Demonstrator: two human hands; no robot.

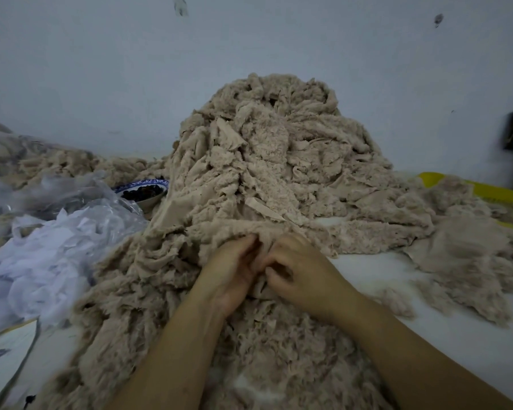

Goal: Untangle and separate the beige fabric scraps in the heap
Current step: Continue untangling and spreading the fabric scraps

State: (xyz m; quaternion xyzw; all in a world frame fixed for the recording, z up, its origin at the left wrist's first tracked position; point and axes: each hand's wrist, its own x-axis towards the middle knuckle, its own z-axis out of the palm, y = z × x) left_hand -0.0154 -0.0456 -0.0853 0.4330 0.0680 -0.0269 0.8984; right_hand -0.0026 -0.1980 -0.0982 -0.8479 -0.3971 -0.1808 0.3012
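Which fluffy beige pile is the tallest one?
The middle heap, whose near edge the left hand and right hand pinch. It climbs high up the wall; the left pile by the plastic bags and the right scraps lie low and flat.

This looks like a small home textile workshop. Beyond the fingers (243,245), a heap of beige fabric scraps (279,149) rises against a bare, stained wall (101,69). To their left lie plastic bags (71,190), white cloth offcuts (42,261) and a bowl (153,202) of dark food.
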